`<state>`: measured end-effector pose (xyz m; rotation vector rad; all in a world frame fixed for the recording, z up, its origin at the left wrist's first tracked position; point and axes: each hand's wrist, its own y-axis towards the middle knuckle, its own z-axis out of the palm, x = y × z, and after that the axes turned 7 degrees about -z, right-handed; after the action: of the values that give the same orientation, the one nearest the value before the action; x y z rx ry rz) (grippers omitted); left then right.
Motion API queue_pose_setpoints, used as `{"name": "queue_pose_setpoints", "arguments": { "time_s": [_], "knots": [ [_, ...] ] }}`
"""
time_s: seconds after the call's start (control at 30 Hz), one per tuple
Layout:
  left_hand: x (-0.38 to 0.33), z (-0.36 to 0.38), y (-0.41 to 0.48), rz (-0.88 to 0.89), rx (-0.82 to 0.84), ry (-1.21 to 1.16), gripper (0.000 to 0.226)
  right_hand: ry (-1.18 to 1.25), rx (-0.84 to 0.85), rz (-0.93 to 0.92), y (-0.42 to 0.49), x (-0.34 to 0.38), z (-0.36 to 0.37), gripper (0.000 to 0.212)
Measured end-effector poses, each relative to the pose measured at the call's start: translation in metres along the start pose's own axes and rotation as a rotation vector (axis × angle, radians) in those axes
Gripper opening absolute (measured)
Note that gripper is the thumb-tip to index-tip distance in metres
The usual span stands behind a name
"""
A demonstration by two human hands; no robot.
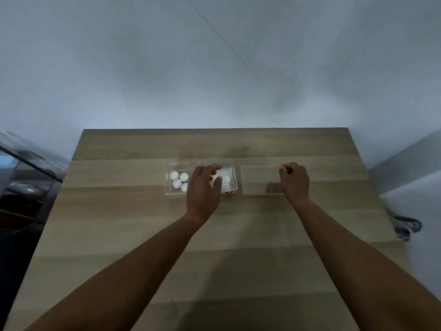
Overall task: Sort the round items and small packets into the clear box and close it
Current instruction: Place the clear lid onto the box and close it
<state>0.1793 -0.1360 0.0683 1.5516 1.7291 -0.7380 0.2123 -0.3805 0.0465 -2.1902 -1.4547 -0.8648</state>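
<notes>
A clear box (168, 187) stands open on the wooden table (119, 235). Its left compartment holds several white round items (179, 180). White small packets (225, 177) lie in its right compartment. My left hand (202, 189) hovers over the box's middle with fingers apart, partly hiding the contents; whether it touches a packet is unclear. The clear lid (257, 180) lies flat to the right of the box. My right hand (294, 181) pinches the lid's right edge at its far corner.
A dark object (23, 187) stands beyond the table's left edge. Dark cables (405, 225) lie on the floor at the right. A pale wall rises behind the table's far edge.
</notes>
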Motion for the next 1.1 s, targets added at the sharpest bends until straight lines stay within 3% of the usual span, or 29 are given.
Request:
{"name": "queue_pose_setpoints", "arguments": {
  "time_s": [0.1, 0.23, 0.43, 0.6, 0.83, 1.1],
  "knots": [
    [-0.021, 0.037, -0.015, 0.062, 0.192, -0.017, 0.033, -0.051, -0.009, 0.086, 0.002, -0.023, -0.017, 0.023],
    [-0.037, 0.074, -0.015, -0.037, 0.461, 0.104, 0.055, -0.123, 0.013, 0.166, -0.001, -0.046, -0.029, 0.030],
    [-0.039, 0.109, -0.004, -0.190, 0.612, 0.335, 0.093, -0.110, 0.169, 0.216, -0.006, -0.063, -0.032, 0.047],
    [-0.036, 0.121, -0.005, -0.293, 0.612, 0.292, 0.102, -0.057, 0.273, 0.189, -0.013, -0.068, -0.025, 0.063],
    [-0.038, 0.115, -0.011, -0.241, 0.540, 0.142, 0.086, -0.004, 0.125, 0.198, -0.020, -0.068, -0.023, 0.046],
    [-0.060, 0.069, -0.013, -0.072, 0.166, -0.034, 0.063, 0.039, -0.103, 0.151, -0.017, -0.019, -0.032, 0.046]
  ]
}}
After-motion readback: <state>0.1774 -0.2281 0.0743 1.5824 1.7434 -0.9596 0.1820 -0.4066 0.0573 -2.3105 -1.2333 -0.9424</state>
